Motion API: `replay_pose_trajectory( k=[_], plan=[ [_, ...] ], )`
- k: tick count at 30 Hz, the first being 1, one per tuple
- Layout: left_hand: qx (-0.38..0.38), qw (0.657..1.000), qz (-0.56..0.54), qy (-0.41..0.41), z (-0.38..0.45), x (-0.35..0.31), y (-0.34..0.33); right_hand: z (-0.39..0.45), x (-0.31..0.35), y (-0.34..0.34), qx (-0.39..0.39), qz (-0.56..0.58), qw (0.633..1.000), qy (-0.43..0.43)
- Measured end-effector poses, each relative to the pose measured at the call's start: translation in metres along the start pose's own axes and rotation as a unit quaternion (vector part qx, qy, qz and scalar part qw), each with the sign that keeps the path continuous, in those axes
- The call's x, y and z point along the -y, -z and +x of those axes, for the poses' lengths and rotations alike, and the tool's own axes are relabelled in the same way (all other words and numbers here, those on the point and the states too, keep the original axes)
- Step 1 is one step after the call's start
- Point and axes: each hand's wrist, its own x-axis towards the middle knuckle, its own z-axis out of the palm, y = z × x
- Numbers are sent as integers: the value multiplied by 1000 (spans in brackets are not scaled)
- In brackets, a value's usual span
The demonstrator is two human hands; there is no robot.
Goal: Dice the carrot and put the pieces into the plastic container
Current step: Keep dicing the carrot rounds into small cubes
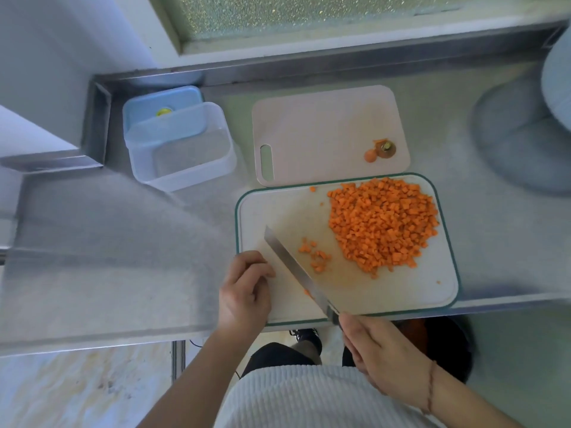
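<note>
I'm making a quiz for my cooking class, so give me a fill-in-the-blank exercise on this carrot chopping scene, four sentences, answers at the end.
1. The knife is held in the ____ hand.
2. The big pile of diced carrot lies on the board with the ____ rim.
3. The container holds ____ carrot pieces so far.
4. The carrot ends lie on the ____ board.

Missing words: right; green; no; far

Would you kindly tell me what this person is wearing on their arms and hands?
Both forearms are bare, with no sleeves or gloves in view. The right wrist carries a thin reddish-brown string bracelet. The left hand and right hand show no rings.
</note>
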Motion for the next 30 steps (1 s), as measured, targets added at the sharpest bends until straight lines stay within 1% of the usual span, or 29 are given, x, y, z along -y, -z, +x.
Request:
replay_pose_trajectory(
  k=[2,4,7,10,12,14,15,16,17,18,19,20,21,22,24,25,26,28,30],
  plan=[
    [-7,999,7,32,-3,2,2,3,-4,-2,14,2,1000,-3],
    [5,1000,9,19,-5,2,2,6,-2,8,20,25,999,-27],
    [27,999,21,2,-5,0,-1,9,4,33,2,77,993,-87],
    [41,998,38,-9,-2,-5,-6,13,5,54,-18,110,988,-103],
    [44,998,40,-18,3,-9,-8,16,12,62,3,132,985,-109],
    [23,999,33,-31,11,-17,-7,13,18,65,23,135,984,-115],
    [-1,999,29,-38,16,-24,-5,10,20,67,22,109,988,-104],
    [-31,998,24,-42,24,-33,-1,8,20,70,3,46,997,-66],
    [-60,997,18,-46,32,-42,4,5,18,75,-22,-62,998,-14],
    [-83,995,15,-60,42,-50,9,3,17,80,-40,-174,983,35],
    [-86,992,17,-87,51,-59,14,1,16,86,-52,-272,959,65],
    [-61,990,23,-122,59,-66,17,-1,17,90,-61,-351,931,78],
    [-10,987,35,-155,66,-71,18,-2,19,95,-68,-412,905,84],
    [59,981,59,-174,72,-75,16,-2,22,98,-68,-457,882,93],
    [192,959,136,-160,79,-78,5,0,27,104,-50,-525,842,110],
    [239,947,167,-138,80,-77,-3,1,30,107,-38,-542,831,120],
    [271,936,189,-119,81,-76,-11,2,33,110,-25,-556,821,126],
    [305,921,222,-96,83,-74,-26,4,34,113,-2,-584,801,131],
    [309,915,246,-88,85,-73,-36,3,36,115,11,-607,781,145]
  ],
)
